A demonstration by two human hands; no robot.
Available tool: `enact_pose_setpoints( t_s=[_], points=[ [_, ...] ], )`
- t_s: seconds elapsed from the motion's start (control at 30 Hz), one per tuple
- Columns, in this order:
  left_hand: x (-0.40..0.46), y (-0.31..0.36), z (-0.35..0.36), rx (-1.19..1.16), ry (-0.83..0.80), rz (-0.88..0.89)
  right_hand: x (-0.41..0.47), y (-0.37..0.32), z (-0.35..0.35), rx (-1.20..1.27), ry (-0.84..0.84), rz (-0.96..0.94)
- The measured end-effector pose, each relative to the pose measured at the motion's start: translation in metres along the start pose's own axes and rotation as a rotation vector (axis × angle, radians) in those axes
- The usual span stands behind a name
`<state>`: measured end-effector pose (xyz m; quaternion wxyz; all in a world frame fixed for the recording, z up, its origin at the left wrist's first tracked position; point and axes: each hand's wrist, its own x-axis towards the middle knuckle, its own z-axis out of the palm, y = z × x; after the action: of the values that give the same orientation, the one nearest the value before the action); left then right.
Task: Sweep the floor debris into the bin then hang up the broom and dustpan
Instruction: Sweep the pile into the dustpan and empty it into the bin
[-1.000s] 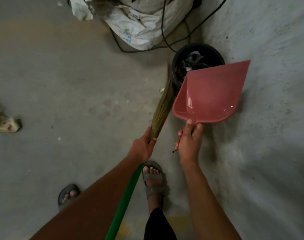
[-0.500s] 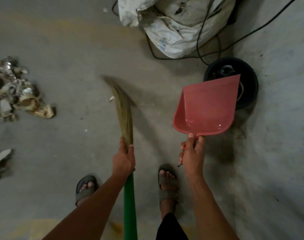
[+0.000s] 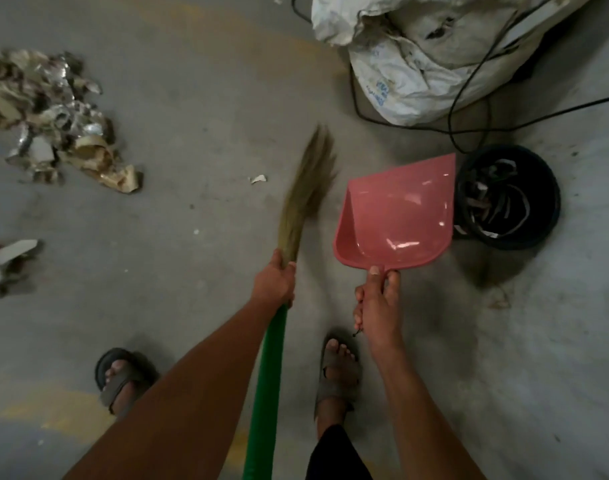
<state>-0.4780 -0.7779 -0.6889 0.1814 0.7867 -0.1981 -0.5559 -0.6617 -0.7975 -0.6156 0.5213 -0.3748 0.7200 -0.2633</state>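
Concrete floor (image 3: 199, 98): debris pile (image 3: 53, 116), sack (image 3: 417, 57), bin (image 3: 525, 237).

One broom (image 3: 306, 188), one pink dustpan (image 3: 396, 216), one round black bin (image 3: 538, 202) at right. Two hands: left hand (image 3: 273, 282), right hand (image 3: 377, 306). Two sandalled feet near: left foot (image 3: 121, 379), right foot (image 3: 336, 372). Debris: one big heap (image 3: 50, 116) far left, one smaller clump (image 3: 8, 265) at left edge, one small white scrap (image 3: 258, 179) mid-floor, few tiny specks, count unclear. One white sack (image 3: 417, 53) far right. Black cables (image 3: 469, 95) over it, at least two; exact count unclear.
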Motion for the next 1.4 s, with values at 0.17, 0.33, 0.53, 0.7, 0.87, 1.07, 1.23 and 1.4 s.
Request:
enact_pose_setpoints(
  t_s=[0.17, 0.33, 0.53, 0.7, 0.87, 1.07, 1.23, 1.4],
  points=[
    [0.018, -0.059, -0.107, -0.070, 0.204, -0.069, -0.012, -0.011, 0.068, -0.005, -0.097, 0.004],
    [0.002, -0.088, -0.192, -0.155, 0.302, -0.089, -0.035, -0.024, 0.144, -0.022, -0.163, 0.007],
    [-0.010, -0.106, -0.232, -0.183, 0.243, 0.006, -0.072, -0.037, 0.230, -0.067, -0.211, 0.002],
    [0.009, -0.116, -0.280, -0.150, 0.036, -0.059, -0.100, -0.044, 0.297, -0.118, -0.232, -0.010],
    [0.040, -0.152, -0.369, -0.055, 0.033, -0.114, -0.124, -0.047, 0.357, -0.156, -0.289, -0.002],
    [0.042, -0.206, -0.465, 0.066, 0.204, -0.092, -0.157, -0.045, 0.408, -0.200, -0.366, 0.010],
    [0.012, -0.226, -0.496, -0.022, 0.296, -0.073, -0.186, -0.047, 0.437, -0.236, -0.413, 0.032],
    [-0.016, -0.217, -0.490, -0.119, 0.275, 0.004, -0.194, -0.062, 0.458, -0.240, -0.432, 0.033]
  ],
)
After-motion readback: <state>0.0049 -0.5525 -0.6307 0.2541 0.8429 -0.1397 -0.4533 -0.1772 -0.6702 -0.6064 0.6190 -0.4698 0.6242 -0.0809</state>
